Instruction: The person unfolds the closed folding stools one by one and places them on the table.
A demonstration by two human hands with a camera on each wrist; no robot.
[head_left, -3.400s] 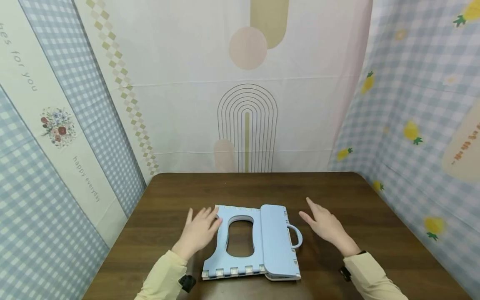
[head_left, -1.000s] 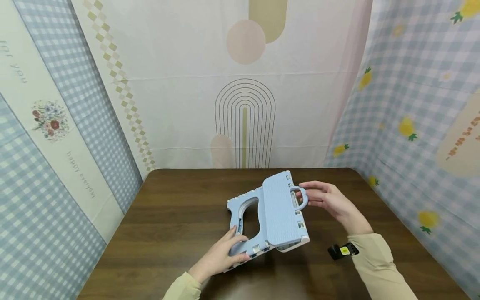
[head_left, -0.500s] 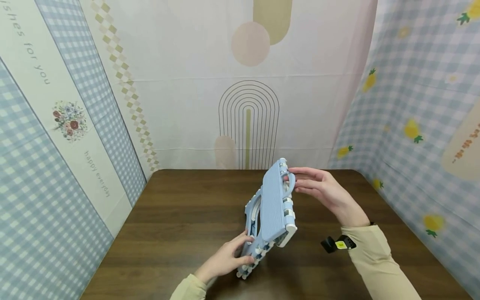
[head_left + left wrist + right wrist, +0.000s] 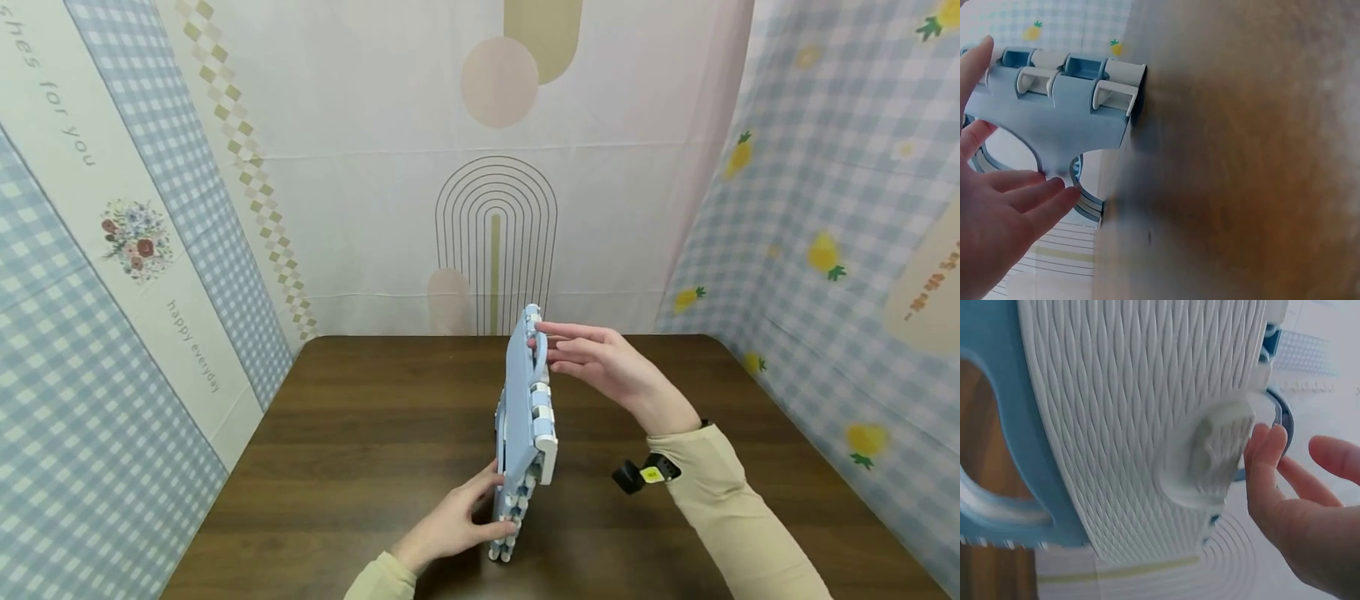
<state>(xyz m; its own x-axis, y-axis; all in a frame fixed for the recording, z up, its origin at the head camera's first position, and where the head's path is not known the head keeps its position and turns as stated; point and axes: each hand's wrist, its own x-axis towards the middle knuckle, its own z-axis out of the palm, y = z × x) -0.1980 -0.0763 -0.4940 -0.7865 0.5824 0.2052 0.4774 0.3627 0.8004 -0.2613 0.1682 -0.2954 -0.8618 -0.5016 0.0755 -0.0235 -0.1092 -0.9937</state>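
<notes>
A light blue and white plastic folding stool (image 4: 519, 400), folded flat, is tipped up on its edge at the table's middle, seen nearly edge-on in the head view. My left hand (image 4: 453, 521) grips its lower end, thumb on the hinged edge and fingers on the panel beside the cutout; the left wrist view shows this hinged leg end (image 4: 1079, 112). My right hand (image 4: 618, 371) is at the carry handle (image 4: 542, 358), fingers loosely bent and touching around it, thumb apart. In the right wrist view, the ribbed white face (image 4: 1122, 425) has a recessed latch-like piece (image 4: 1222, 450).
The dark wooden table (image 4: 375, 417) extends around the stool. A patterned cloth (image 4: 360, 208) hangs behind it, with checked cloths at both sides. A black wrist device (image 4: 645, 475) sits at my right cuff.
The stool, lying flat at first, has been lifted and turned from showing its broad face to nearly edge-on. My left hand took hold of its lower end; my right hand moved left with the handle.
</notes>
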